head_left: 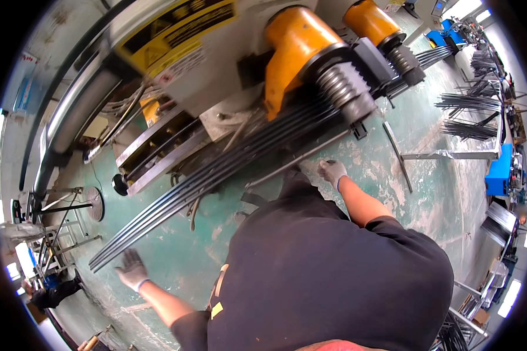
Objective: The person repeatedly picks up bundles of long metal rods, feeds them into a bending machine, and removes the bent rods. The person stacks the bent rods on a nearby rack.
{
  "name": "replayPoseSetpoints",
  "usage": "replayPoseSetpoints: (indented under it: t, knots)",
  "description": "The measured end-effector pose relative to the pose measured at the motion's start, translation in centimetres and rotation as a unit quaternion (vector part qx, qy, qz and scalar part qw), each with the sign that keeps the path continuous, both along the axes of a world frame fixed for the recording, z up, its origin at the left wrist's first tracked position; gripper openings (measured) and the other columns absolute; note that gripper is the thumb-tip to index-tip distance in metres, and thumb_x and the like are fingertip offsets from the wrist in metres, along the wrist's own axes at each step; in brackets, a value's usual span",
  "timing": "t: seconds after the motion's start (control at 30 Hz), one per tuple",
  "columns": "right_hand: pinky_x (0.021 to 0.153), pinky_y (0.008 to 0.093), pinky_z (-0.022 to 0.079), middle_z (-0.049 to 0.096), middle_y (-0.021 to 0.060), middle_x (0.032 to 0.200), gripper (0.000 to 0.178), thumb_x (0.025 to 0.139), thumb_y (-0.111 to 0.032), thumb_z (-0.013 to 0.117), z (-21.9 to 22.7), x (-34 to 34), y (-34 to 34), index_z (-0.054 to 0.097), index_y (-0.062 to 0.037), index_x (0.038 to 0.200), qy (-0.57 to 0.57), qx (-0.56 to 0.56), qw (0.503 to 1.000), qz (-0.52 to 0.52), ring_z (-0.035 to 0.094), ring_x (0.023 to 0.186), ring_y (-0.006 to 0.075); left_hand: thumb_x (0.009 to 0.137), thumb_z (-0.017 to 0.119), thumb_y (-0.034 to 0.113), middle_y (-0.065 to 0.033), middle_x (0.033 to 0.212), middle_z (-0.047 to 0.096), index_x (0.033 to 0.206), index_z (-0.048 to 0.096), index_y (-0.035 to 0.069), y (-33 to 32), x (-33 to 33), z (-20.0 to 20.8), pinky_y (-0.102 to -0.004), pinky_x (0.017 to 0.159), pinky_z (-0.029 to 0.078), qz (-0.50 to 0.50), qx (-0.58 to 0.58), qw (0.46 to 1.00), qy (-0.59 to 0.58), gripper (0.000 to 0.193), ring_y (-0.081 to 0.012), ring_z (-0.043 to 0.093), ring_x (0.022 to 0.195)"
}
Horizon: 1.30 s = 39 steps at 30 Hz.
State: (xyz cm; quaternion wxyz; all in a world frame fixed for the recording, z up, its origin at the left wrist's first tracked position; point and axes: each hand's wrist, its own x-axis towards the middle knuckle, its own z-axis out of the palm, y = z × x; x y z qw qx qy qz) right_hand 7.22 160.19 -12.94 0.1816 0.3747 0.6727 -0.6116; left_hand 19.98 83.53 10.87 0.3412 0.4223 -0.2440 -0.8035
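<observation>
A bundle of long dark metal tubes (216, 164) slants from the lower left up under the orange parts of a machine. Close to its lower left ends is my left hand (132, 270) in a pale glove, fingers stretched apart, holding nothing. My right hand (332, 171), also gloved, hangs to the right of my body with its fingers curled in; nothing shows in it. Between that hand and the bundle runs a thin metal bar (298, 159), apart from the hand. Above the tubes stand two orange cylinders (301, 41) with thick coil springs (344, 88) below them.
The machine's grey body carries a yellow warning label (178, 35). A round stool (93, 203) is at the left, and farther down a person (55, 292) in dark clothes. On the right, a rack (451, 155) stands near stacked dark rods (469, 102) and a blue bin (499, 171).
</observation>
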Motion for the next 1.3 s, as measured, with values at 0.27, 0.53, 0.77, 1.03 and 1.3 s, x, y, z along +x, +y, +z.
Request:
replayPoseSetpoints:
  t: [0.27,0.53,0.77,1.03,1.3]
  knots:
    - [0.082,0.0396,0.056,0.077,0.0177,0.096,0.039,0.094,-0.037,0.067,-5.5,-5.6,11.0,0.076,0.0004,0.103,0.021,0.286,0.916,0.280,0.074,0.093,0.0303,0.108,0.033,0.054,-0.0134,0.159,0.046,0.149,0.047,0.003,27.2,-5.8,-14.4,-0.0501,0.124,0.026,-0.135,0.237,0.959,-0.074,0.066,-0.0329,0.032,0.151]
    - [0.077,0.0361,0.054,0.076,0.0101,0.086,0.034,0.095,-0.033,0.068,6.4,-5.3,10.4,0.077,-0.0002,0.100,-0.062,0.184,0.974,0.116,0.069,0.078,0.0201,0.108,0.032,0.037,-0.0044,0.159,0.046,0.145,0.052,0.016,28.9,-10.9,-14.8,-0.0453,0.119,0.030,-0.320,0.179,0.924,-0.107,0.047,-0.0247,0.045,0.138]
    - [0.079,0.0340,0.055,0.077,0.0088,0.085,0.033,0.094,-0.032,0.067,7.8,4.9,10.5,0.078,-0.0013,0.096,-0.062,0.193,0.975,0.091,0.071,0.079,0.0191,0.106,0.040,0.030,-0.0033,0.142,0.056,0.134,0.056,0.016,24.1,-7.8,-23.3,-0.0430,0.112,0.038,-0.543,0.011,0.836,0.081,0.035,-0.0210,0.048,0.132]
    - [0.081,0.0348,0.055,0.078,0.0092,0.089,0.036,0.095,-0.035,0.066,11.5,6.6,10.7,0.079,-0.0014,0.098,-0.028,0.197,0.978,0.063,0.072,0.083,0.0196,0.106,0.039,0.024,-0.0048,0.117,0.062,0.143,0.052,0.013,33.0,-5.6,-16.7,-0.0356,0.099,0.044,-0.467,0.140,0.872,0.040,0.041,-0.0229,0.055,0.105]
    - [0.081,0.0365,0.053,0.075,0.0143,0.093,0.036,0.097,-0.032,0.067,18.5,-2.8,10.1,0.072,0.0013,0.111,0.185,0.145,0.972,0.024,0.069,0.085,0.0224,0.102,0.055,0.023,-0.0049,0.134,0.062,0.126,0.059,0.015,27.6,-5.3,-16.5,-0.0411,0.103,0.049,-0.367,-0.019,0.929,-0.035,0.026,-0.0249,0.059,0.123]
